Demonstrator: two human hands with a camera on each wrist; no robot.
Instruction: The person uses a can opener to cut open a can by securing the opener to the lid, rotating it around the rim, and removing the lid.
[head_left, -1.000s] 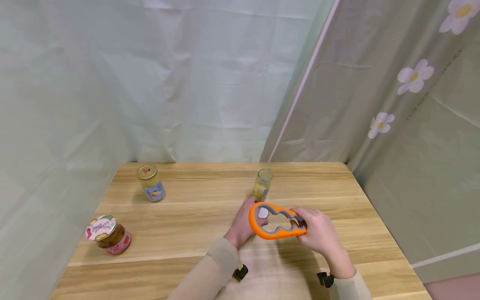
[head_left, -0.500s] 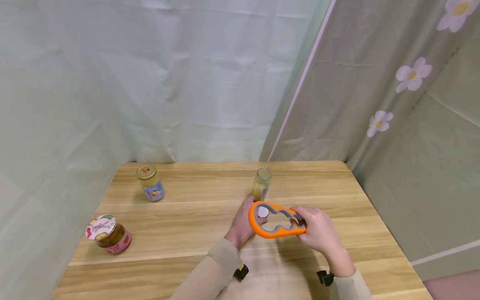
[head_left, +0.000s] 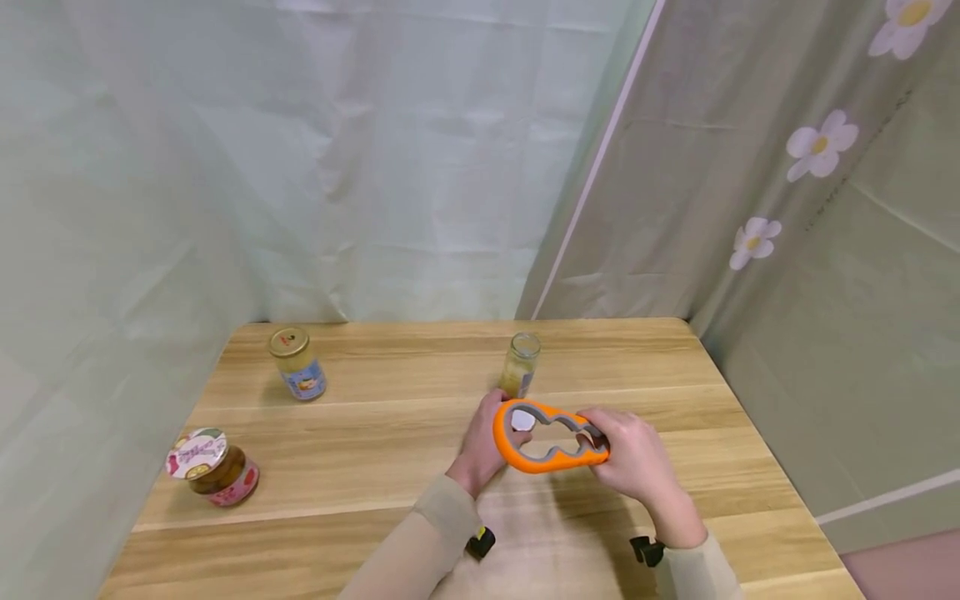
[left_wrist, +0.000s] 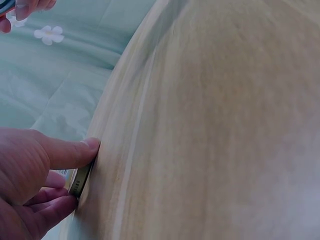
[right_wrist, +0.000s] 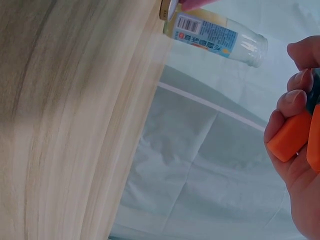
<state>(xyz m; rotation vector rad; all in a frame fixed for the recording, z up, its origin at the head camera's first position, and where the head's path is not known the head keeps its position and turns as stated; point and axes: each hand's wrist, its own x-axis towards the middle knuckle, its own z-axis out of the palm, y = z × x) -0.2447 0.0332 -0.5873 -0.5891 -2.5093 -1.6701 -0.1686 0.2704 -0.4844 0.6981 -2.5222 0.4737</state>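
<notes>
My left hand [head_left: 480, 443] is low over the table, close in front of an open glass jar [head_left: 522, 354]. Between its thumb and fingers it pinches a jar lid [left_wrist: 82, 179], gold at the edge; the white inside faces up in the head view. The jar has a blue label, pale yellow contents and a bare rim. My right hand [head_left: 637, 454] grips the handles of an orange jar opener [head_left: 551, 465] with grey scalloped inner edges. The opener is raised above the table, its loop overlapping the left hand in the head view, with nothing clamped inside.
At the back left stands a gold-lidded jar [head_left: 302, 367] with a blue label. Nearer on the left is a jar with a pink label [head_left: 238, 483] and a patterned lid. Curtains [head_left: 420, 167] hang behind and beside the wooden table [head_left: 360, 467].
The head view shifts very slightly. Both hands keep their holds on the lid and the jar opener, in almost the same place.
</notes>
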